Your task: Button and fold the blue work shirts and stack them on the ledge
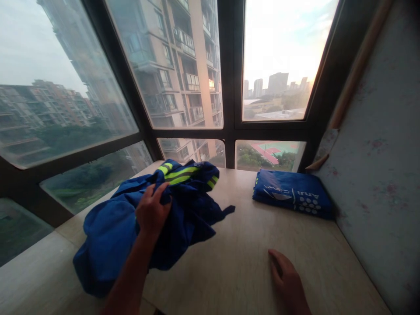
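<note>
A crumpled blue work garment (183, 214) with yellow-green and grey reflective bands lies in a loose heap on the left of the pale window sill. My left hand (154, 208) grips its cloth just below the bands, fingers bent over the fabric and partly hidden by it. To the right, my right hand (287, 275) is over the bare sill near the bottom edge, apart from any cloth. Its thumb and fingers show a gap and hold nothing. A folded blue garment (292, 192) with white printed lettering and dots rests at the back right.
The pale sill (236, 262) runs beneath both garments. Dark window frames (231, 87) rise behind it, with buildings and trees outside. A flower-patterned wall (377, 175) bounds the right side, close to the folded garment.
</note>
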Demonstrator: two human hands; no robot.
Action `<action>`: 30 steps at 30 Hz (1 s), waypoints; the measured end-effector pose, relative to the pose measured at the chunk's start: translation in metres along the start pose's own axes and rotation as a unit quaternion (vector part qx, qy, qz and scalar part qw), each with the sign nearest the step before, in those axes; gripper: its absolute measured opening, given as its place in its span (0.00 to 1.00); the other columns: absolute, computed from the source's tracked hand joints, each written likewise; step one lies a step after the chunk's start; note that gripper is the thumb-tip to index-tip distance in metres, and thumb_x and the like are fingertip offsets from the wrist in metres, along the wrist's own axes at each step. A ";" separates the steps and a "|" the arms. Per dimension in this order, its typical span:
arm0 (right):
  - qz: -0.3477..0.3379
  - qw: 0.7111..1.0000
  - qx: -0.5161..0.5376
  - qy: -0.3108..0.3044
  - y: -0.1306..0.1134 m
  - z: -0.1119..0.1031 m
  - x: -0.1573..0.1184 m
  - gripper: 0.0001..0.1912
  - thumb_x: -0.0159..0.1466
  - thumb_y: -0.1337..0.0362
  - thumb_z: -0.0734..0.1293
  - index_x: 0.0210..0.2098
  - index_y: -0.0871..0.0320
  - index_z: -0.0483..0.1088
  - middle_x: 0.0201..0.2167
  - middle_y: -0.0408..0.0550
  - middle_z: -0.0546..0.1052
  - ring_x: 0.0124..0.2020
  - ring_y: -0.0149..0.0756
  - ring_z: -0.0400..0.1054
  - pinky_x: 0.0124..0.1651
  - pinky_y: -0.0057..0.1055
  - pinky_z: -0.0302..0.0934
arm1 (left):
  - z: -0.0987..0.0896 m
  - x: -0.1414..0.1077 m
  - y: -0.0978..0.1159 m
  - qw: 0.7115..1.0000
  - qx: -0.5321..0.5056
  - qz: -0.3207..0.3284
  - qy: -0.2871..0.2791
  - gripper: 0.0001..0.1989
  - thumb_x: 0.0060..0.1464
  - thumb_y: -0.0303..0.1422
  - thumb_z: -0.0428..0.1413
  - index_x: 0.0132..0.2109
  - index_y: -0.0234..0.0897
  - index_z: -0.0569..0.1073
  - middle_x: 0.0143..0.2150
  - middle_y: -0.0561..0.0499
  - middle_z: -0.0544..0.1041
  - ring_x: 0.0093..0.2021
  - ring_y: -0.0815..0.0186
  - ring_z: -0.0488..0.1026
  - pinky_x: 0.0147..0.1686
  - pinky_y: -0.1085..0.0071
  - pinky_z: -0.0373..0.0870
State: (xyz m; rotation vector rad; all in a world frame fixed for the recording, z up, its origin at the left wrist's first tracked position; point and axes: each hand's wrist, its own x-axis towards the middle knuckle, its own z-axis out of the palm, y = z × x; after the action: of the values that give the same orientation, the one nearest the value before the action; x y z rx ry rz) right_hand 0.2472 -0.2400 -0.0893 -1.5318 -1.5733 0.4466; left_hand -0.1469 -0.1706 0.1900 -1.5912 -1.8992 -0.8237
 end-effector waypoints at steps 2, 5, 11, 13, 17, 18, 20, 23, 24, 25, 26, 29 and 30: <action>-0.008 1.000 -0.008 0.002 -0.002 0.003 0.000 0.19 0.64 0.59 0.59 0.49 0.58 0.74 0.51 0.55 0.77 0.53 0.46 0.71 0.57 0.47 0.66 | -0.015 0.021 -0.017 0.998 0.041 -0.018 0.033 0.22 0.57 0.35 0.56 0.58 0.44 0.72 0.58 0.44 0.69 0.53 0.52 0.70 0.49 0.58 0.70; -0.002 1.000 -0.011 0.003 -0.009 0.004 0.002 0.19 0.64 0.61 0.58 0.49 0.58 0.74 0.50 0.54 0.77 0.53 0.44 0.71 0.57 0.46 0.65 | -0.021 0.034 -0.045 0.993 0.101 -0.046 0.045 0.25 0.58 0.35 0.54 0.62 0.41 0.67 0.61 0.42 0.65 0.55 0.47 0.68 0.50 0.53 0.69; 0.034 0.999 0.006 0.006 -0.018 0.000 0.004 0.18 0.63 0.62 0.59 0.48 0.56 0.75 0.50 0.53 0.77 0.53 0.45 0.71 0.58 0.45 0.65 | 0.024 -0.010 -0.068 0.953 0.235 -0.116 -0.151 0.31 0.59 0.42 0.52 0.64 0.29 0.62 0.62 0.25 0.60 0.57 0.37 0.64 0.47 0.45 0.67; 0.051 0.999 0.019 0.006 -0.020 -0.002 0.007 0.18 0.62 0.61 0.60 0.47 0.56 0.75 0.50 0.52 0.77 0.52 0.45 0.72 0.56 0.44 0.66 | 0.045 -0.036 -0.055 0.955 0.240 -0.050 -0.165 0.26 0.61 0.40 0.50 0.60 0.27 0.67 0.64 0.25 0.59 0.61 0.38 0.60 0.53 0.43 0.62; 0.088 0.996 0.033 0.003 -0.017 -0.007 0.025 0.18 0.64 0.59 0.58 0.46 0.56 0.75 0.47 0.53 0.78 0.47 0.45 0.74 0.50 0.42 0.70 | 0.085 -0.091 -0.003 0.966 0.109 0.086 -0.219 0.19 0.60 0.32 0.49 0.56 0.34 0.72 0.62 0.37 0.67 0.61 0.52 0.64 0.56 0.56 0.64; 0.089 0.996 0.023 0.007 -0.014 -0.009 0.033 0.19 0.64 0.59 0.58 0.46 0.56 0.75 0.47 0.53 0.78 0.47 0.45 0.74 0.49 0.42 0.70 | 0.094 -0.104 0.012 0.959 0.061 0.111 -0.252 0.18 0.59 0.31 0.50 0.55 0.36 0.73 0.59 0.39 0.70 0.59 0.54 0.66 0.55 0.60 0.65; 0.065 0.998 -0.017 0.018 -0.005 -0.013 0.053 0.19 0.64 0.60 0.57 0.48 0.57 0.74 0.48 0.54 0.78 0.48 0.44 0.73 0.52 0.43 0.68 | 0.110 -0.127 0.039 0.940 -0.022 0.145 -0.309 0.15 0.59 0.29 0.49 0.50 0.39 0.75 0.53 0.44 0.75 0.54 0.58 0.70 0.51 0.64 0.67; -0.010 0.993 -0.115 0.039 0.011 -0.024 0.090 0.20 0.63 0.65 0.56 0.50 0.58 0.73 0.50 0.54 0.76 0.52 0.45 0.69 0.56 0.45 0.64 | 0.128 -0.152 0.066 0.927 -0.077 0.141 -0.339 0.12 0.62 0.30 0.46 0.38 0.39 0.75 0.41 0.47 0.75 0.42 0.62 0.73 0.41 0.68 0.67; -0.033 0.986 -0.155 0.048 0.017 -0.029 0.104 0.20 0.63 0.67 0.56 0.50 0.59 0.72 0.51 0.55 0.75 0.54 0.45 0.68 0.58 0.45 0.63 | 0.133 -0.158 0.071 0.930 -0.082 0.131 -0.334 0.12 0.62 0.31 0.46 0.36 0.39 0.74 0.38 0.48 0.75 0.39 0.62 0.73 0.39 0.68 0.66; -0.054 0.977 -0.198 0.057 0.021 -0.034 0.119 0.21 0.63 0.68 0.56 0.51 0.59 0.72 0.52 0.56 0.74 0.55 0.46 0.66 0.59 0.46 0.61 | 0.137 -0.162 0.074 0.934 -0.085 0.121 -0.324 0.12 0.62 0.32 0.46 0.34 0.38 0.73 0.36 0.48 0.74 0.38 0.62 0.72 0.37 0.68 0.65; -0.071 0.966 -0.241 0.065 0.025 -0.040 0.134 0.21 0.63 0.70 0.56 0.52 0.60 0.71 0.54 0.57 0.73 0.57 0.47 0.65 0.59 0.46 0.60 | 0.140 -0.164 0.075 0.939 -0.088 0.113 -0.314 0.12 0.63 0.33 0.46 0.34 0.38 0.72 0.35 0.48 0.73 0.37 0.62 0.72 0.37 0.68 0.64; -0.110 0.921 -0.364 0.082 0.035 -0.055 0.176 0.23 0.63 0.72 0.57 0.56 0.62 0.68 0.61 0.60 0.67 0.63 0.51 0.57 0.62 0.49 0.54 | 0.145 -0.168 0.073 0.943 -0.098 0.110 -0.299 0.12 0.63 0.34 0.46 0.33 0.38 0.71 0.34 0.48 0.72 0.36 0.62 0.71 0.36 0.68 0.63; -0.118 0.906 -0.398 0.084 0.038 -0.059 0.189 0.24 0.63 0.73 0.58 0.57 0.62 0.67 0.62 0.61 0.65 0.64 0.52 0.56 0.63 0.50 0.52 | 0.145 -0.169 0.072 0.943 -0.099 0.110 -0.298 0.13 0.63 0.34 0.46 0.33 0.38 0.71 0.34 0.48 0.72 0.36 0.62 0.71 0.36 0.68 0.63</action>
State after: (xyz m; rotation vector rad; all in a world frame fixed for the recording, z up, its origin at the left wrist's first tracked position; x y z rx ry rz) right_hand 0.3414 -0.0752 -0.0232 -1.8534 -1.8769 -0.5290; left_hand -0.0489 -0.1671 -0.0224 -2.3305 -2.0098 -0.4746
